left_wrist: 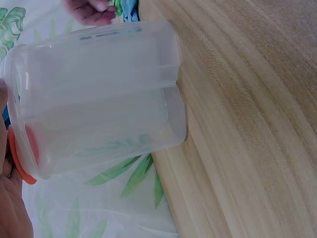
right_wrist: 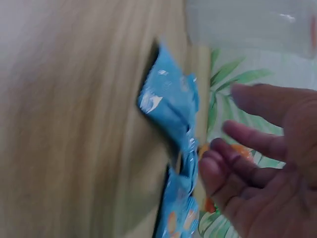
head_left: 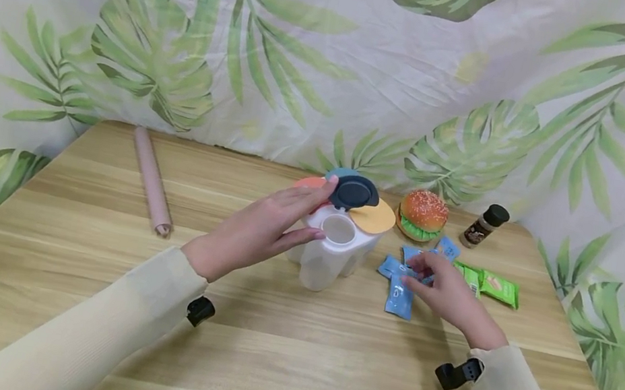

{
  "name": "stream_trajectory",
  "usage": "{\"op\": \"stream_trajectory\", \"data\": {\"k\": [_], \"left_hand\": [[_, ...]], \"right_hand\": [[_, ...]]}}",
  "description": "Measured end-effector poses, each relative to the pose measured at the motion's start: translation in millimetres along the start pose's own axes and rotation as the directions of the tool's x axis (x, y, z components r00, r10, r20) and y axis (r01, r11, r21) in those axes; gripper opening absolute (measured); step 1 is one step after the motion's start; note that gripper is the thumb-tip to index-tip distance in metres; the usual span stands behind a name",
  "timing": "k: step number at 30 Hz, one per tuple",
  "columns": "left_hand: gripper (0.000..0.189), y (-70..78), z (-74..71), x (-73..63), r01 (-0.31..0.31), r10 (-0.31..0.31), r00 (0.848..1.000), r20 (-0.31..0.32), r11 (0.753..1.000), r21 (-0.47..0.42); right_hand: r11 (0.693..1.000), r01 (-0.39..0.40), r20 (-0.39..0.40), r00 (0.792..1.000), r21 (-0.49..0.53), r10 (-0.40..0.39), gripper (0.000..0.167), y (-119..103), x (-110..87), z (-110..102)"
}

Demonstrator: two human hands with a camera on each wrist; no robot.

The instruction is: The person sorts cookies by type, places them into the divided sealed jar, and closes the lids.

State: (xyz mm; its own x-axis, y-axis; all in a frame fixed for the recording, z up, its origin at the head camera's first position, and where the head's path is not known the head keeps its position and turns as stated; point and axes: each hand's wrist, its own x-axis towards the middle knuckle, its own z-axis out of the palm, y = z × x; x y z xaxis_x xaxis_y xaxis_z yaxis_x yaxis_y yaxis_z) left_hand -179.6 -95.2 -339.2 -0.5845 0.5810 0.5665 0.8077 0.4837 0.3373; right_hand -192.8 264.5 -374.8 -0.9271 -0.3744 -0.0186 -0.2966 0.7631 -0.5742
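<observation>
A translucent compartment container (head_left: 320, 270) stands upright on the table, with several coloured flip lids. Its navy lid (head_left: 354, 193) is raised, baring a round opening at the front. My left hand (head_left: 264, 231) reaches to the container with fairly straight fingers touching the navy lid, the thumb beside the opening's rim. In the left wrist view the container's clear wall (left_wrist: 99, 94) looks bare inside. Above several blue packets (head_left: 399, 297), my right hand (head_left: 450, 295) hovers with bent, loose fingers. The right wrist view shows that hand (right_wrist: 277, 168) beside the blue packets (right_wrist: 166, 94), holding nothing.
Green packets (head_left: 500, 289) lie right of the blue ones. Behind them are a toy burger (head_left: 422, 216) and a black-capped spice jar (head_left: 484, 227). A rolled pinkish sheet (head_left: 150, 179) lies at the left. A leaf-print cloth (head_left: 287, 48) hangs behind the table.
</observation>
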Motion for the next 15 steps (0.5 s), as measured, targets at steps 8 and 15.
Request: {"op": "stream_trajectory", "data": {"k": [8, 15], "left_hand": [[0.079, -0.1, 1.3, 0.7, 0.016, -0.016, 1.0, 0.011, 1.0, -0.005], [0.08, -1.7, 1.2, -1.5, 0.012, -0.012, 1.0, -0.002, 1.0, -0.006]], "right_hand": [[0.999, -0.035, 0.15, 0.988, -0.032, 0.039, 0.04, 10.3, -5.7, 6.7], [0.998, -0.055, 0.153, 0.987, -0.013, 0.057, 0.04, 10.0, -3.3, 11.0]]}}
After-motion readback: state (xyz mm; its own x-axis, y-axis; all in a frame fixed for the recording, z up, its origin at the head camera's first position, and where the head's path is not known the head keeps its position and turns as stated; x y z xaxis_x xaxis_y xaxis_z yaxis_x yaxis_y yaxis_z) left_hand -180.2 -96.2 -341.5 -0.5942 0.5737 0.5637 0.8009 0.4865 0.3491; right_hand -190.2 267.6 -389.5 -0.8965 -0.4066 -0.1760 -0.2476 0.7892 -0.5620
